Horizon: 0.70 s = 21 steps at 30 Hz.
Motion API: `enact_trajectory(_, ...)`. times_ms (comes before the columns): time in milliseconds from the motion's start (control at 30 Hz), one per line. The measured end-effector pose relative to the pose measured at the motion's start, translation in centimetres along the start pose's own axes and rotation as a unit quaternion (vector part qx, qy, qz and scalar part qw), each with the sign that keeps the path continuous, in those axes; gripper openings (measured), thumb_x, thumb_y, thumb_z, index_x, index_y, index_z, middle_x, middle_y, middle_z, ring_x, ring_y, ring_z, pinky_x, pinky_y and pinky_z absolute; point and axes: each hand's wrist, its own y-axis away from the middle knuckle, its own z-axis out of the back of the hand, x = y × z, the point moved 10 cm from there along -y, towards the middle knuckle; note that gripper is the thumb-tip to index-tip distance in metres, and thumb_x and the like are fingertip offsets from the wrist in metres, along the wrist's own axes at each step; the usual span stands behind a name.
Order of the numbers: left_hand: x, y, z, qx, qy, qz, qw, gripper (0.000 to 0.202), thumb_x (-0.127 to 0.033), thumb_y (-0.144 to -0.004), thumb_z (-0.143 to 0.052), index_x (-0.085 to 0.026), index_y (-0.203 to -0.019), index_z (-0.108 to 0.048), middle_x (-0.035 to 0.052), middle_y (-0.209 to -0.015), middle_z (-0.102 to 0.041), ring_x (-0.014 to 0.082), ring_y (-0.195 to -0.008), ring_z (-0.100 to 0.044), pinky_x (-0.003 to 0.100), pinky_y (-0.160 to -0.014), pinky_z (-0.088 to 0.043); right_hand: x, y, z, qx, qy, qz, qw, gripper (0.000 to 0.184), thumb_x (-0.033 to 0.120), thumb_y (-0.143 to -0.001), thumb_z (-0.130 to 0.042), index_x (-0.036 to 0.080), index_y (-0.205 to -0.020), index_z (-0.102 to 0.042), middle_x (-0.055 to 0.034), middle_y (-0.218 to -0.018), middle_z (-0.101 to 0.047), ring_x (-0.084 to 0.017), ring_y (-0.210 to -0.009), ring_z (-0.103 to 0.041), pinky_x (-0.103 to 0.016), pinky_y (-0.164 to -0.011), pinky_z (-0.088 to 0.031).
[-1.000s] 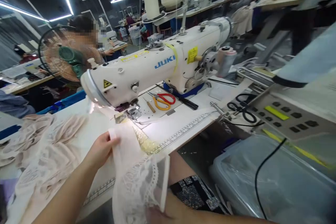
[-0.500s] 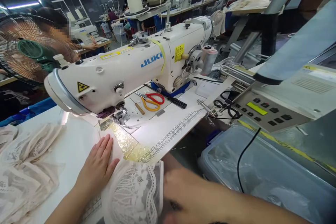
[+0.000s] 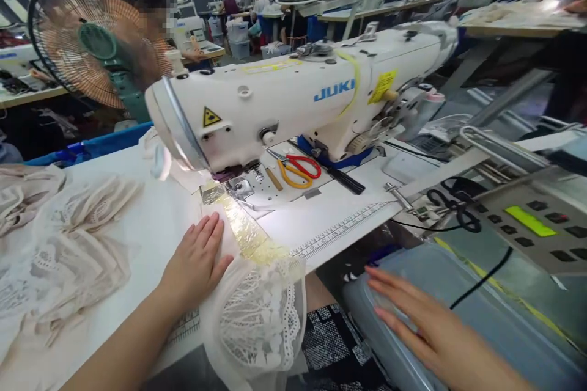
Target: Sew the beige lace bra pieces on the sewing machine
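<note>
My left hand [image 3: 197, 266] lies flat and open on a pale lace piece [image 3: 257, 317] that hangs over the front edge of the white sewing table [image 3: 137, 226]. The lace runs up toward the presser foot [image 3: 236, 188] of a white JUKI sewing machine [image 3: 293, 104]. Off to the right, my right hand [image 3: 419, 324] rests with fingers stretched out on the lid of a grey-blue plastic bin [image 3: 504, 317] beside the table.
A heap of beige lace pieces [image 3: 59, 238] lies on the table's left. Red and orange scissors [image 3: 296, 170] sit under the machine arm. A control panel [image 3: 527, 220] with black scissors [image 3: 452, 204] stands at right. A fan [image 3: 92, 43] and other workers are behind.
My left hand went from holding the lace up to pressing it flat on the table. My right hand let go of the lace and moved right onto the bin lid.
</note>
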Motion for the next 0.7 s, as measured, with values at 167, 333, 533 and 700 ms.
enact_trajectory(167, 0.3, -0.2, -1.2, 0.034, 0.021, 0.016, 0.999, 0.067, -0.053, -0.092, -0.017, -0.006, -0.137, -0.036, 0.0127, -0.144, -0.031, 0.0292, -0.132, -0.032, 0.046, -0.105, -0.035, 0.4, -3.8, 0.5, -0.032, -0.023, 0.084, 0.996, 0.027, 0.032, -0.089, -0.046, 0.026, -0.106, -0.065, -0.0032, -0.109, -0.068, -0.020, -0.100, -0.064, -0.032, -0.084, -0.056)
enact_trajectory(333, 0.5, -0.2, -1.6, 0.042, 0.036, 0.017, 0.998, 0.064, -0.051, -0.092, -0.023, -0.008, -0.138, -0.036, 0.0113, -0.145, -0.029, 0.0286, -0.133, -0.031, 0.046, -0.107, -0.034, 2.1, -13.2, -0.5, 0.011, 0.122, 0.107, 0.987, 0.043, 0.039, -0.090, -0.041, 0.015, -0.123, -0.054, -0.0092, -0.128, -0.056, -0.023, -0.118, -0.051, -0.041, -0.101, -0.042)
enact_trajectory(533, 0.5, -0.2, -2.1, 0.073, 0.056, 0.025, 0.995, 0.064, -0.050, -0.092, -0.026, -0.008, -0.139, -0.033, 0.0110, -0.146, -0.025, 0.0292, -0.134, -0.027, 0.048, -0.107, -0.033, 3.0, -16.5, -1.1, 0.025, 0.152, 0.054, 0.987, 0.047, 0.038, -0.091, -0.037, 0.007, -0.122, -0.054, -0.0175, -0.129, -0.053, -0.030, -0.118, -0.050, -0.051, -0.100, -0.038)
enact_trajectory(700, 0.6, -0.5, -1.9, 0.090, 0.077, 0.037, 0.992, 0.063, -0.047, -0.091, -0.030, -0.007, -0.139, -0.032, 0.0114, -0.146, -0.023, 0.0303, -0.135, -0.026, 0.050, -0.108, -0.031, 1.9, -16.5, -0.6, 0.013, 0.128, 0.023, 0.991, 0.053, 0.038, -0.087, -0.041, 0.002, -0.126, -0.050, -0.0220, -0.137, -0.043, -0.035, -0.127, -0.039, -0.054, -0.103, -0.033)
